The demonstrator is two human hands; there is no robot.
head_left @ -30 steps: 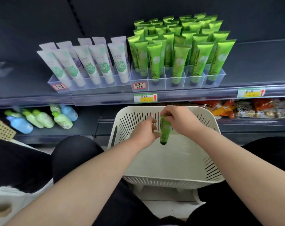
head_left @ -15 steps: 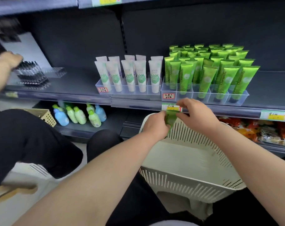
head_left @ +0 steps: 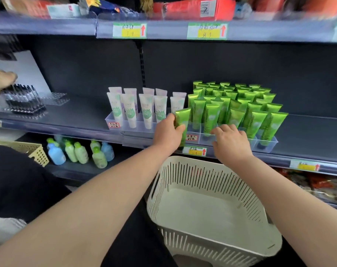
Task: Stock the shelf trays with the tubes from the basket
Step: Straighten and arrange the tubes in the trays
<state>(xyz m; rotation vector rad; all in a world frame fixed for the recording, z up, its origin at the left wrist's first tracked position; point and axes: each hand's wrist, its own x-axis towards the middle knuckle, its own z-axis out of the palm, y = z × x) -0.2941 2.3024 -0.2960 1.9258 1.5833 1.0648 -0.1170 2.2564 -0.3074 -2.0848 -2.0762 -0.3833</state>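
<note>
One green tube (head_left: 182,117), lettering blurred, is gripped by the left hand (head_left: 168,132); right hand (head_left: 232,141) hangs loose-fingered at the tray (head_left: 267,146).

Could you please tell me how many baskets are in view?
2: the white basket at bottom centre, and a yellow basket at left, partly hidden, beside the bottles.

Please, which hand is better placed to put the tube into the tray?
Probably left: the left hand grips the tube at the tray's left end; the right hand holds nothing.
</note>
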